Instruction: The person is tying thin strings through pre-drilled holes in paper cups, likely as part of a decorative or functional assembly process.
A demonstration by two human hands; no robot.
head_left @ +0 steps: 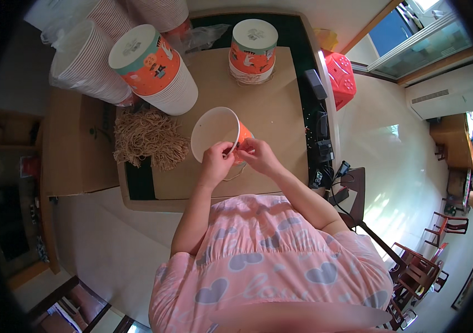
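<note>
The open paper bucket (217,133) lies tilted on its side on the cardboard-covered surface (272,105), just right of the heap of twine pieces (149,139). The left hand (216,162) pinches the bucket's rim, fingers closed on it; the right hand (256,154) pinches a twine end (235,175) at the orange wall. Threading likely goes best with the rim held steady and the cord kept short and taut.
</note>
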